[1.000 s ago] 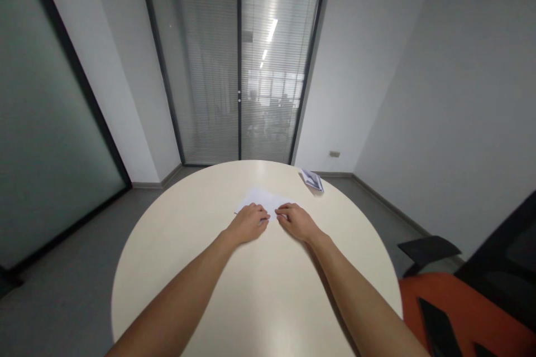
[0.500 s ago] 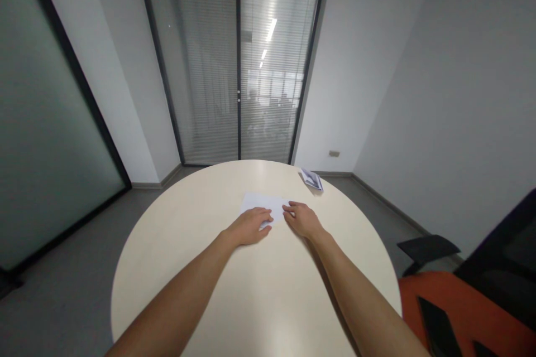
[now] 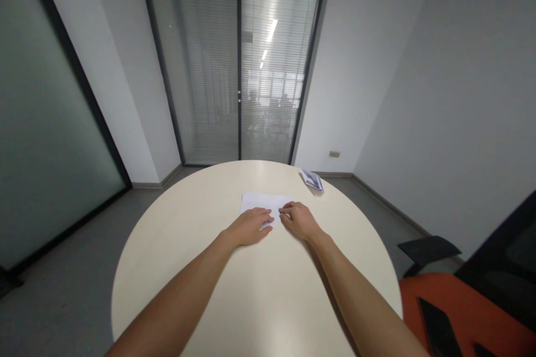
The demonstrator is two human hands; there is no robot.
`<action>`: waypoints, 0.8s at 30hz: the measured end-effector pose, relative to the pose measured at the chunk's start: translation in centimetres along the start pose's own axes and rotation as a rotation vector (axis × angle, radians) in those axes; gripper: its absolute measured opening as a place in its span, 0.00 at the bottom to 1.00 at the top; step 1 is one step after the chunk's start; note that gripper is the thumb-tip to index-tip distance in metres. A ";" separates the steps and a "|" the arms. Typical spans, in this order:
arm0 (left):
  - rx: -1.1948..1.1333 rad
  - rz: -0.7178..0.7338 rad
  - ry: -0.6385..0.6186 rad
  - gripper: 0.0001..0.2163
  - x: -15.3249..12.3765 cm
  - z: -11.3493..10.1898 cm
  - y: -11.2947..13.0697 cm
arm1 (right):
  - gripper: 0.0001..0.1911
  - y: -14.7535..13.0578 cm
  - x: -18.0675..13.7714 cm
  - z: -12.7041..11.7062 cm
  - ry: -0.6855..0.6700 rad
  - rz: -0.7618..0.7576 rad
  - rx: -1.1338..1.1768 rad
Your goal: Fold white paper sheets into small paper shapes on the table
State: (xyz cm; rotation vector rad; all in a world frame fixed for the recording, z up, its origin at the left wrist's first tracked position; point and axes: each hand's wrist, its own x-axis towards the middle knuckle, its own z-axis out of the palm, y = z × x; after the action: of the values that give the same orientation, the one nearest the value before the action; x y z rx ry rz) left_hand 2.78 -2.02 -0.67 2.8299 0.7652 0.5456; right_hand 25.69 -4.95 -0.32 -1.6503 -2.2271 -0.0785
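Note:
A folded white sheet of paper lies flat on the round cream table, past its middle. My left hand rests on the paper's near edge with its fingers stretched flat, holding it down. My right hand sits at the paper's right end. Its fingers are curled together, and the fingertips press on the paper's edge.
A small printed packet lies near the table's far right rim. An orange and black chair stands at the right. Glass doors with blinds close the room behind the table.
The paper has gone from a raised, uneven fold to lying flat. My right hand slid up to the paper's right end and then curled inward; my left hand stayed on the near edge.

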 end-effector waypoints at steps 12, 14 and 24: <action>-0.009 0.062 -0.059 0.19 -0.2 -0.3 0.5 | 0.19 2.3 -0.2 1.1 0.023 0.001 0.006; -0.003 0.051 -0.061 0.19 -0.1 -0.3 0.5 | 0.21 2.2 -0.2 1.3 0.019 -0.027 0.010; 0.015 -0.013 -0.069 0.21 -0.1 -0.4 0.7 | 0.24 1.1 -0.3 1.1 -0.009 -0.135 0.061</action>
State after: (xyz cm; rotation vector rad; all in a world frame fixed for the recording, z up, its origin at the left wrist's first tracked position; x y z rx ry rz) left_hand 2.83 -2.64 -0.13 2.8389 0.7776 0.4403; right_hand 26.54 -4.63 -1.59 -1.4705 -2.3225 -0.0379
